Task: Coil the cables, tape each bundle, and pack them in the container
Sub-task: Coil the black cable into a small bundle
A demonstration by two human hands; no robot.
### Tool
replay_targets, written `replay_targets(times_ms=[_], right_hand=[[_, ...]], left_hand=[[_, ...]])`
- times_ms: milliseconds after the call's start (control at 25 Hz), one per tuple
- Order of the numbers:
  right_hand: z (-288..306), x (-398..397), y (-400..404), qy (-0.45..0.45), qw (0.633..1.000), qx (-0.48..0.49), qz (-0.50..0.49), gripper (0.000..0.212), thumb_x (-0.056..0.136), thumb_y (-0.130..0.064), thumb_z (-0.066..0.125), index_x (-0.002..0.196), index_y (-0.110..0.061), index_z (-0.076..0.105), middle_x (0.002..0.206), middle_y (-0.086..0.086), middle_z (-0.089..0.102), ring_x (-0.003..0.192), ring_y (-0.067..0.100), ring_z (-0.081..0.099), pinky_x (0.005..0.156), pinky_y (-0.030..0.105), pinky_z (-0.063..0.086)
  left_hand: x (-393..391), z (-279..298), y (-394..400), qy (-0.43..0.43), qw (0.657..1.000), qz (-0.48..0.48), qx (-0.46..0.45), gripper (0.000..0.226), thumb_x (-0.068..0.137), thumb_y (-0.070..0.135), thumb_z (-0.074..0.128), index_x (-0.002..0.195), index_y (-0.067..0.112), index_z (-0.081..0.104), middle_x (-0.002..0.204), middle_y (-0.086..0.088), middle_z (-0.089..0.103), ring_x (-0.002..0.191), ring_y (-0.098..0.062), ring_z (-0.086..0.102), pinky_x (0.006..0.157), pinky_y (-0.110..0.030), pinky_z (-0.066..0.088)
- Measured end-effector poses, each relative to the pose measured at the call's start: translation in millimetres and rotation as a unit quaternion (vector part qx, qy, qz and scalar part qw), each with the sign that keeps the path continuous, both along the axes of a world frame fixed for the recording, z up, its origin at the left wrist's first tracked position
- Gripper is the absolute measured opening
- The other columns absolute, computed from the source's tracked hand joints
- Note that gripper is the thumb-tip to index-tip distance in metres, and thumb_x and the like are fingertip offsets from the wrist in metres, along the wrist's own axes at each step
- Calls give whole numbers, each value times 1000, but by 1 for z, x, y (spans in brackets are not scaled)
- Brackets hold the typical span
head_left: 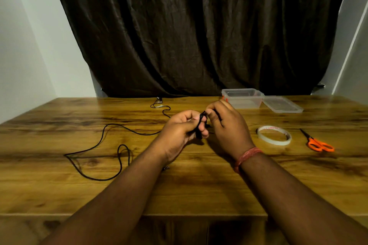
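A thin black cable trails in loose loops over the left half of the wooden table. Its near part is wound into a small black coil held above the table's middle. My left hand grips the coil from the left, fingers curled round it. My right hand pinches the coil's top from the right. A second stretch of black cable runs toward the table's back edge. The clear plastic container stands open at the back right. A roll of white tape lies right of my hands.
The container's clear lid lies flat just right of it. Orange-handled scissors rest at the far right. A dark curtain hangs behind the table. A red thread band circles my right wrist.
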State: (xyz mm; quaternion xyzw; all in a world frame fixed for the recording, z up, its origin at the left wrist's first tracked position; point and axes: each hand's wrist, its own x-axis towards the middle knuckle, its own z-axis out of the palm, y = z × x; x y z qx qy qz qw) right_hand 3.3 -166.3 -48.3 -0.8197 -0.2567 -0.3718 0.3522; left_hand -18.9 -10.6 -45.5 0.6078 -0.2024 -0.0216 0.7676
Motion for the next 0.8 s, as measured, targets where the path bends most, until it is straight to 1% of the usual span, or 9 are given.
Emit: replay_targets(times_ms=[120, 240, 320, 400, 440, 520, 600, 680, 800], right_hand=[[-4, 2, 2, 28, 999, -18, 28, 15, 99, -23, 47, 93, -21, 60, 89, -6, 56, 81, 17, 55, 70, 44, 48], [-7, 1, 6, 81, 993, -75, 36, 13, 97, -18, 49, 97, -21, 62, 94, -4, 61, 86, 17, 56, 74, 41, 49], [-8, 1, 7, 88, 988, -119, 35, 18, 98, -26, 47, 103, -23, 64, 100, -3, 65, 92, 17, 59, 78, 37, 50], [-8, -1, 8, 97, 983, -151, 38, 17, 97, -34, 46, 93, -28, 62, 93, -7, 64, 86, 15, 58, 75, 38, 50], [-7, -3, 8, 97, 981, -162, 38, 17, 96, -37, 47, 88, -28, 60, 88, -9, 63, 82, 14, 58, 72, 39, 50], [-5, -7, 8, 94, 979, -176, 34, 16, 93, -38, 49, 84, -28, 59, 82, -11, 60, 77, 13, 56, 68, 38, 50], [-2, -11, 7, 81, 982, -165, 38, 13, 90, -35, 53, 84, -25, 60, 81, -10, 59, 75, 13, 55, 66, 37, 49], [0, -13, 5, 53, 988, -138, 37, 11, 87, -32, 54, 85, -24, 61, 85, -8, 61, 79, 14, 56, 66, 36, 49], [2, -14, 3, 14, 993, -119, 13, 11, 91, -31, 52, 91, -24, 60, 89, -9, 58, 80, 15, 56, 64, 34, 46]], left_hand=[[-2, 5, 2, 11, 995, -21, -97, 20, 100, 1, 40, 97, 0, 59, 74, -8, 60, 70, -19, 64, 74, -33, 58], [-2, 10, 2, 14, 983, -4, -182, 18, 99, 0, 40, 100, -2, 59, 76, -11, 68, 78, -24, 71, 78, -34, 61], [0, 11, 2, 10, 978, 26, -206, 19, 100, -1, 40, 101, -3, 59, 81, -14, 72, 86, -25, 74, 82, -35, 61], [2, 11, 2, -6, 978, 58, -203, 18, 101, 0, 42, 103, -2, 60, 88, -17, 74, 94, -27, 73, 86, -35, 59], [4, 10, 3, -14, 978, 76, -193, 17, 101, 1, 43, 104, -2, 60, 90, -18, 74, 97, -27, 72, 87, -35, 59], [7, 7, 3, -25, 981, 114, -155, 16, 101, 4, 46, 106, 0, 61, 94, -16, 74, 98, -26, 72, 88, -33, 58], [7, 5, 2, -34, 984, 151, -89, 16, 101, 7, 49, 108, 4, 63, 97, -13, 76, 97, -24, 72, 86, -32, 57], [6, 2, 0, -38, 984, 176, -14, 17, 101, 10, 50, 110, 7, 65, 100, -11, 75, 94, -22, 71, 81, -31, 57], [5, -3, -3, -74, 974, 189, 103, 18, 100, 10, 51, 109, 8, 66, 102, -11, 73, 96, -21, 68, 85, -32, 54]])
